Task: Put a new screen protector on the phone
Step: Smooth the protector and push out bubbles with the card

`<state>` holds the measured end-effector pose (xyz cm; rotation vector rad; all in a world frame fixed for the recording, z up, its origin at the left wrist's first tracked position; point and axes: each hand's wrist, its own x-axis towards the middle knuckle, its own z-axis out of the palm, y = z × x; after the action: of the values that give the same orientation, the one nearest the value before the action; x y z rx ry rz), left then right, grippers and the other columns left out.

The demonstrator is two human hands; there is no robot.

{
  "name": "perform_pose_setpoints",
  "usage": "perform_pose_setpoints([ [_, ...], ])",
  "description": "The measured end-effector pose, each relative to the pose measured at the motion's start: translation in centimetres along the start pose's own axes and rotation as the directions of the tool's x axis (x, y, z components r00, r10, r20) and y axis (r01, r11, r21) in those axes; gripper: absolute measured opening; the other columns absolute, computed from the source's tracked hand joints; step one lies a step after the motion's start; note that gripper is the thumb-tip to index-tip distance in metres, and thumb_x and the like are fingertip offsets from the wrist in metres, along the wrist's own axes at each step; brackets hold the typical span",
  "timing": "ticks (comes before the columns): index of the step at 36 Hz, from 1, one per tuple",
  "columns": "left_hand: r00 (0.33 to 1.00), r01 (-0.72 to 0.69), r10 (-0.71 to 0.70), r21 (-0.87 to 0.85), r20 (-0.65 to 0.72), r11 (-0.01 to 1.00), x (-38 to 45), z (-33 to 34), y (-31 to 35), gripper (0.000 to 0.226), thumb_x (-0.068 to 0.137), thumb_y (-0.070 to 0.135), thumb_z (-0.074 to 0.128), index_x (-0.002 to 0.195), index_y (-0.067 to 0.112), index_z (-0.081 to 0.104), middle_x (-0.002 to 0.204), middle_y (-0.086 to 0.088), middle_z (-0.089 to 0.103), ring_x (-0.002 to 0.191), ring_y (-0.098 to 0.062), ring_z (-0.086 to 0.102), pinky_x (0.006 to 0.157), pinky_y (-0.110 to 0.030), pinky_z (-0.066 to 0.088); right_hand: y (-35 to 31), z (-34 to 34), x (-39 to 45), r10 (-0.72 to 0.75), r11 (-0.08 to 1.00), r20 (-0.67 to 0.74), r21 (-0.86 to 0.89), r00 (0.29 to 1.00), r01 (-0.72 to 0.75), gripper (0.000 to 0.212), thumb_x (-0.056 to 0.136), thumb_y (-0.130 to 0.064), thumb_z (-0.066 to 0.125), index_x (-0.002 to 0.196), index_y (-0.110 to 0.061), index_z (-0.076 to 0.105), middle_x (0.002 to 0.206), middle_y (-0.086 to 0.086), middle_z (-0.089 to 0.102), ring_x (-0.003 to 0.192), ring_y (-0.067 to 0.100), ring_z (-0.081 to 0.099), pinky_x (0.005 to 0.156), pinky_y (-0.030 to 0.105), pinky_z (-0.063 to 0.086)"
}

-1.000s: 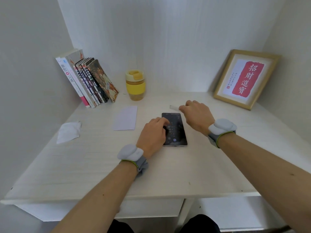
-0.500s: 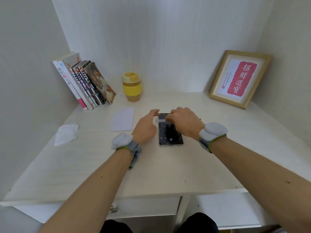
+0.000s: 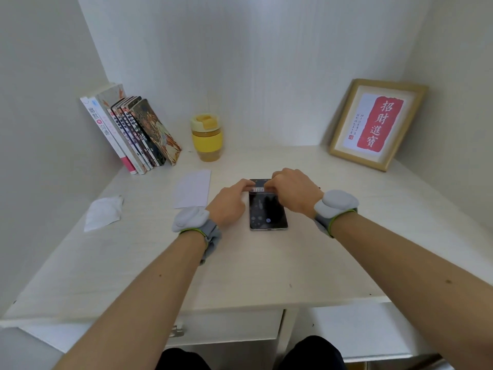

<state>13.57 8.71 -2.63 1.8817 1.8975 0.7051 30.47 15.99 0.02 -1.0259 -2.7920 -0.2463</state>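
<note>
Pinching a small printed strip (image 3: 258, 190) between them, the left hand (image 3: 230, 204) and right hand (image 3: 292, 192) each keep a grip clamped on one end, holding it across the far end of the phone (image 3: 267, 206). The phone lies flat on the bench (image 3: 266, 263), screen up, at twelve o'clock from the person. Judging by this, the step is laying a sticker or tab at the top edge; next it calls for squaring it and pressing down. A white sheet (image 3: 192, 188) lies at nine o'clock of the phone, a wipe (image 3: 102, 213) farther out. Since half a second ago the left fingers have closed onto the strip.
</note>
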Motion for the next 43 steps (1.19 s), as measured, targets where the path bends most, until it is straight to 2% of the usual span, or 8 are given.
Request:
perform_pose_setpoints([
  [3, 1.0, -0.002, 0.003, -0.017, 0.024, 1.0, -0.1, -0.1, -0.2, 0.062, 0.083, -0.012, 0.035, 0.139, 0.015, 0.04, 0.141, 0.002, 0.051, 0.124, -0.022, 0.049, 0.097, -0.026, 0.039, -0.1, 0.0, -0.2, -0.014, 0.999, 0.021, 0.038, 1.0, 0.014, 0.023, 0.087, -0.005, 0.052, 0.096, -0.018, 0.069, 0.092, 0.003, 0.06, 0.085, 0.025, 0.054, 0.065, 0.031, 0.035],
  [7, 0.999, -0.005, 0.007, -0.037, 0.04, 0.999, -0.1, -0.2, -0.2, 0.063, 0.081, -0.014, 0.034, 0.138, 0.013, 0.039, 0.141, 0.004, 0.051, 0.121, -0.021, 0.052, 0.094, -0.027, 0.04, -0.3, 0.0, -1.0, -0.056, 0.997, 0.062, 0.053, 0.997, 0.052, 0.021, 0.087, -0.008, 0.051, 0.097, -0.017, 0.068, 0.083, -0.002, 0.049, 0.08, 0.02, 0.047, 0.065, 0.029, 0.033],
  [12, 1.0, -0.006, 0.007, -0.059, 0.029, 0.998, -0.1, 0.0, -0.2, 0.064, 0.081, -0.015, 0.034, 0.139, 0.012, 0.038, 0.142, 0.003, 0.05, 0.122, -0.022, 0.051, 0.096, -0.027, 0.039, -0.3, -0.2, -1.6, -0.095, 0.995, 0.085, 0.044, 0.992, 0.092, 0.021, 0.087, -0.013, 0.051, 0.095, -0.019, 0.07, 0.087, 0.0, 0.057, 0.083, 0.022, 0.053, 0.065, 0.031, 0.04],
  [17, 0.999, 0.005, -0.01, -0.125, -0.039, 0.992, -0.7, 0.6, -0.1, 0.067, 0.084, -0.015, 0.033, 0.145, 0.012, 0.029, 0.149, 0.0, 0.04, 0.132, -0.022, 0.042, 0.099, -0.02, 0.03, 0.1, -0.4, -1.9, -0.096, 0.995, 0.0, -0.035, 0.995, 0.096, 0.025, 0.087, -0.014, 0.05, 0.099, -0.021, 0.071, 0.092, 0.0, 0.06, 0.086, 0.022, 0.054, 0.065, 0.029, 0.038],
  [22, 0.984, 0.127, -0.148, -0.179, -0.104, 0.976, -0.9, 1.4, 0.4, 0.051, 0.098, 0.006, 0.033, 0.148, 0.011, 0.024, 0.153, -0.005, 0.032, 0.138, -0.023, 0.035, 0.108, -0.027, 0.028, 0.8, 0.9, -1.9, -0.055, 0.992, -0.054, -0.119, 0.997, 0.049, 0.026, 0.094, -0.021, 0.045, 0.106, -0.022, 0.069, 0.104, -0.001, 0.063, 0.093, 0.022, 0.054, 0.066, 0.028, 0.036],
  [26, 0.974, 0.15, -0.163, -0.091, -0.158, 0.985, -0.6, 2.3, 1.5, 0.052, 0.099, 0.028, 0.042, 0.145, 0.007, 0.029, 0.149, -0.008, 0.037, 0.137, -0.025, 0.035, 0.111, -0.035, 0.026, 0.8, 1.3, -1.5, -0.033, 0.989, -0.046, -0.143, 0.998, 0.026, 0.023, 0.095, -0.017, 0.046, 0.105, -0.02, 0.067, 0.103, 0.0, 0.062, 0.094, 0.022, 0.052, 0.066, 0.028, 0.036],
  [30, 0.97, 0.13, -0.104, 0.108, -0.218, 0.986, 0.2, 3.8, 1.3, 0.048, 0.095, 0.044, 0.044, 0.132, 0.013, 0.04, 0.127, -0.005, 0.05, 0.124, -0.024, 0.043, 0.104, -0.038, 0.026, 0.7, 1.4, -0.5, -0.002, 0.98, -0.04, -0.198, 0.999, -0.006, 0.021, 0.094, -0.013, 0.046, 0.103, -0.018, 0.064, 0.104, 0.002, 0.061, 0.097, 0.024, 0.052, 0.066, 0.03, 0.034],
  [43, 0.972, 0.088, -0.037, 0.214, -0.233, 0.973, 0.7, 4.3, 0.3, 0.054, 0.094, 0.049, 0.042, 0.138, 0.016, 0.04, 0.139, 0.002, 0.045, 0.129, -0.015, 0.04, 0.109, -0.035, 0.019, 1.3, 2.4, 1.9, 0.018, 0.972, -0.025, -0.233, 1.0, -0.023, 0.025, 0.096, -0.01, 0.043, 0.111, -0.015, 0.062, 0.109, 0.005, 0.059, 0.103, 0.026, 0.05, 0.072, 0.034, 0.045],
])
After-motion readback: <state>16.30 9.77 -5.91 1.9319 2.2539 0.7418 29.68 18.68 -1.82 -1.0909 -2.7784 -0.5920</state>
